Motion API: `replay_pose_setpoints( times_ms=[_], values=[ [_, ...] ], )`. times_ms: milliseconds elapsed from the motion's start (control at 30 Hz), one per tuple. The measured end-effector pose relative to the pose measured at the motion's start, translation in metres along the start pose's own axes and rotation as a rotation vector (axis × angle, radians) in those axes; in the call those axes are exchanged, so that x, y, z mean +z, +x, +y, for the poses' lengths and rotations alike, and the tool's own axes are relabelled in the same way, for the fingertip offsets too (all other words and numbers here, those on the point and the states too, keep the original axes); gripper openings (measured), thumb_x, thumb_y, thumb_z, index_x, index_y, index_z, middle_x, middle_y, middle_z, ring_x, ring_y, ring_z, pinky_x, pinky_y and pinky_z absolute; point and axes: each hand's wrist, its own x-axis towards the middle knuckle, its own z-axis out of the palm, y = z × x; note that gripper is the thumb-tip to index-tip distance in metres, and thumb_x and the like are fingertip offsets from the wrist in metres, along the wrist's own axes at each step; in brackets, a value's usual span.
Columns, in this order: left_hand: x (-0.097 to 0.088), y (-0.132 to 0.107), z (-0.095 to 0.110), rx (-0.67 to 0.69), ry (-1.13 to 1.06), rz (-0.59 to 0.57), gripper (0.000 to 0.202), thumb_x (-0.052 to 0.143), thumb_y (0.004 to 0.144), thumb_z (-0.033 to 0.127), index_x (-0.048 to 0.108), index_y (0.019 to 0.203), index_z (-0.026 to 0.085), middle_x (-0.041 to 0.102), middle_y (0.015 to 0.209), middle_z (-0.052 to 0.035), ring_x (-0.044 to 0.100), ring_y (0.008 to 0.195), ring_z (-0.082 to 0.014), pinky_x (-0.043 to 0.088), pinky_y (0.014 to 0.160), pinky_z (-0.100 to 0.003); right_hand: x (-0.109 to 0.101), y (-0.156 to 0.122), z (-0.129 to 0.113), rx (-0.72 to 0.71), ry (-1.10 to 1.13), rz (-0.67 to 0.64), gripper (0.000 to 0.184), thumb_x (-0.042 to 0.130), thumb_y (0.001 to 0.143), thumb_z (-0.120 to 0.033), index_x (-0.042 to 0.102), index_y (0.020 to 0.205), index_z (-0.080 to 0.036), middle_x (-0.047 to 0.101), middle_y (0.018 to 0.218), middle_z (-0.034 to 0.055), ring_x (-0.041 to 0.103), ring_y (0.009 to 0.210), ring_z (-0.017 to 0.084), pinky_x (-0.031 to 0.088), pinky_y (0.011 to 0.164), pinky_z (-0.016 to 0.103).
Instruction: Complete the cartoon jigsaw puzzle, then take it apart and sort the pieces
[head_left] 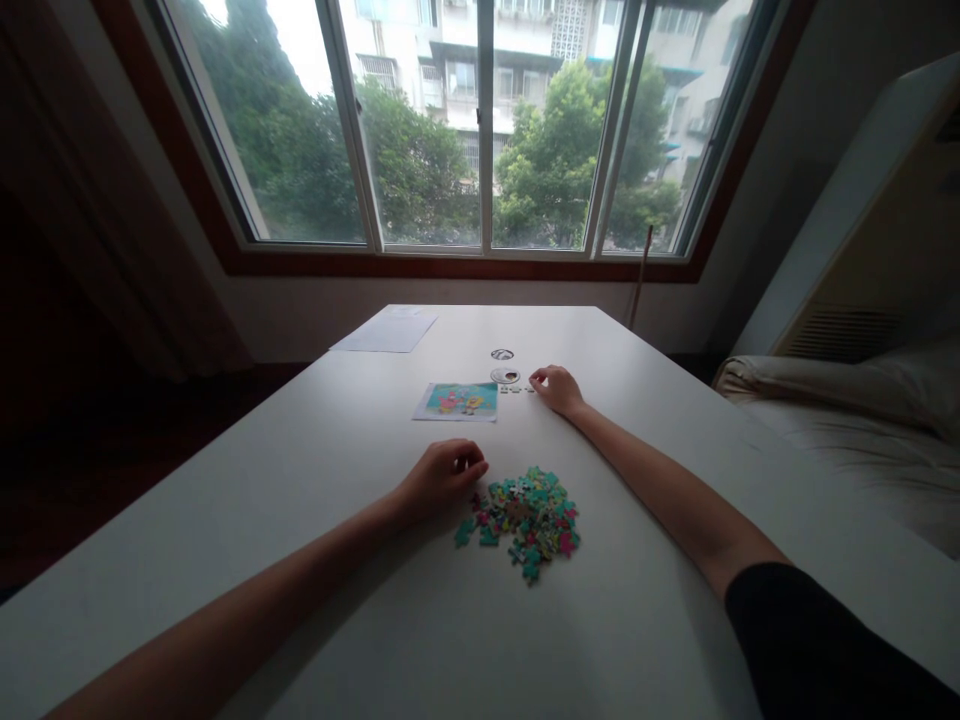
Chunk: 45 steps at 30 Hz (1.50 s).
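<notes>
A heap of loose jigsaw puzzle pieces, mostly teal with some pink and yellow, lies on the white table. My left hand rests at the heap's upper left edge, fingers curled and thumb tip close to the index finger; whatever they may hold is hidden. Farther out, my right hand pinches at the right end of a short row of small puzzle pieces, its fingertips on the piece there. Left of that row lies a picture sheet with cartoon figures on a teal ground.
Two round flat items with dark markings lie beyond the row. White paper is at the table's far left. A window spans the wall behind the white table; a pale covered seat stands to the right.
</notes>
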Motion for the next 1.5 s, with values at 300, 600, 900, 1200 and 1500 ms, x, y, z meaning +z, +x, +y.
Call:
replay_pose_setpoints(
  times_ms=[300,600,900,1200,1500],
  values=[
    [0.000,0.001,0.001,-0.006,0.002,-0.007,0.018,0.048,0.075,0.027,0.058,0.068,0.014,0.051,0.058,0.0023,0.042,0.054,-0.0094,0.034,0.052,-0.020,0.000,-0.002,0.002,0.024,-0.004,-0.058,0.019,0.051,0.078,-0.030,0.067,0.083,-0.021,0.064,0.083,0.0037,0.057,0.078,0.014,0.040,0.072,0.023],
    [-0.002,0.003,-0.003,0.019,0.011,-0.055,0.017,0.048,0.076,0.026,0.058,0.069,0.014,0.051,0.059,0.0023,0.042,0.054,-0.0089,0.033,0.052,-0.019,-0.005,-0.006,-0.002,-0.007,0.050,0.012,0.020,0.048,0.080,-0.027,0.065,0.085,-0.017,0.064,0.081,0.0047,0.056,0.077,0.014,0.039,0.073,0.024],
    [-0.015,-0.002,0.018,0.292,0.160,-0.392,0.017,0.055,0.074,0.031,0.057,0.066,0.016,0.056,0.065,-0.0008,0.047,0.058,-0.0106,0.033,0.053,-0.021,-0.041,-0.051,-0.020,-0.232,0.194,-0.016,0.015,0.051,0.079,-0.028,0.063,0.078,-0.019,0.061,0.071,0.0006,0.051,0.063,0.010,0.039,0.065,0.022],
    [-0.011,-0.004,0.039,0.276,0.337,-0.392,0.011,0.060,0.068,0.030,0.058,0.070,0.019,0.059,0.071,-0.0005,0.053,0.064,-0.0140,0.033,0.053,-0.022,-0.077,-0.109,-0.037,-0.323,0.401,-0.091,0.015,0.050,0.079,-0.029,0.062,0.077,-0.020,0.059,0.068,0.0014,0.051,0.063,0.011,0.040,0.060,0.023],
    [-0.008,-0.001,0.038,0.282,0.096,-0.415,0.003,0.058,0.068,0.020,0.059,0.067,0.017,0.058,0.068,0.0003,0.050,0.061,-0.0105,0.036,0.056,-0.020,-0.081,-0.115,-0.041,-0.356,0.433,-0.079,0.013,0.051,0.079,-0.027,0.061,0.077,-0.021,0.059,0.067,0.0012,0.051,0.062,0.011,0.040,0.061,0.024]
  ],
)
